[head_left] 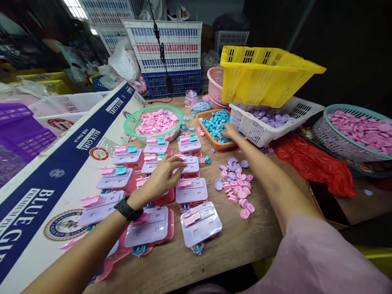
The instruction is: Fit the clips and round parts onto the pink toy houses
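Observation:
My left hand (167,173), with a dark watch on its wrist, hovers over the rows of pink-and-lilac plastic boxes. Its fingers are bent and apart, close to a lilac box lid (191,165); I see nothing held in them. My right hand (231,133) reaches into the orange basket (223,145) of small blue plastic pieces (216,122). Its fingertips are among those pieces, so their grip is hidden. Some boxes carry both a pink and a blue piece on the lid; the nearer ones, such as the front box (205,224), show only a pink piece.
A green basket (128,127) of pink pieces stands behind the boxes. Loose pink ovals (240,188) and lilac pieces (218,184) lie right of them. A yellow crate (260,81) rests on a white basket (255,136) at right. A large carton panel (70,179) slants along the left.

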A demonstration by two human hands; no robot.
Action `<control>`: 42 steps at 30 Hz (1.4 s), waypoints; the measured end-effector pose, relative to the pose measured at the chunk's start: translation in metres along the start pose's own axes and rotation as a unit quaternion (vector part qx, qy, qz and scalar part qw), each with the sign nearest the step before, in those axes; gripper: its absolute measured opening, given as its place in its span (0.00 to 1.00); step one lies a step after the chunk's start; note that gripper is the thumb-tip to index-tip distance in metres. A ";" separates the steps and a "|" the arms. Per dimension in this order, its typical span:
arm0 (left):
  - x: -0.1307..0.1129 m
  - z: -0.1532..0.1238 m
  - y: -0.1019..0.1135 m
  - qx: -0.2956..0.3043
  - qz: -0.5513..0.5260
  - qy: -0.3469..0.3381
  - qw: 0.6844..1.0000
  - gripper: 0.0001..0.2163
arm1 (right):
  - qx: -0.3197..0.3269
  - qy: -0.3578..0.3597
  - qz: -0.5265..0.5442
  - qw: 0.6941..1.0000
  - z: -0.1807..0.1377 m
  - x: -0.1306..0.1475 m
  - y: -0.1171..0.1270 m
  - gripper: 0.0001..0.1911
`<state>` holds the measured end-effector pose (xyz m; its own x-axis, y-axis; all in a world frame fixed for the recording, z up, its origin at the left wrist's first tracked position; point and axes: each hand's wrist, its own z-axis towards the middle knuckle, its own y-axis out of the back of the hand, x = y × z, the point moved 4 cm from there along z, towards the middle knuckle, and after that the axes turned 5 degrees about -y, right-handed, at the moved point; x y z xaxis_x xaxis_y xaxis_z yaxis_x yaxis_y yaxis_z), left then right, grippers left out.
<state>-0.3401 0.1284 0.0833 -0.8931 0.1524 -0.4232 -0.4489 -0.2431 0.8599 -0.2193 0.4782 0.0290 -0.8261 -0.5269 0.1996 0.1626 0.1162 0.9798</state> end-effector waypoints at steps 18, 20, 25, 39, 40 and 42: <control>-0.019 0.000 0.005 -0.223 -0.579 0.234 0.748 0.14 | 0.152 0.261 0.537 0.788 -0.191 0.140 0.038 0.16; -0.017 -0.018 0.009 -0.258 -0.573 0.244 0.739 0.16 | 0.132 0.267 0.537 0.790 -0.201 0.153 0.032 0.17; -0.008 -0.053 0.017 -0.319 -0.578 0.281 0.697 0.17 | 0.176 0.231 0.567 0.770 -0.219 0.190 0.018 0.23; 0.015 -0.109 0.036 -0.469 -0.585 0.286 0.597 0.13 | 0.360 -0.068 0.691 0.622 -0.236 0.261 0.003 0.17; 0.017 -0.114 0.039 -0.481 -0.571 0.288 0.601 0.13 | 0.350 -0.018 0.667 0.658 -0.238 0.266 0.003 0.21; 0.024 -0.126 0.048 -0.513 -0.526 0.285 0.616 0.13 | 0.318 0.099 0.607 0.721 -0.243 0.279 0.004 0.23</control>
<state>-0.3861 0.0001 0.0786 0.1733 0.4515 -0.8753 -0.3084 -0.8192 -0.4836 -0.3180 0.1270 0.0907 -0.1793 0.1867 0.9659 0.3687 0.9230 -0.1099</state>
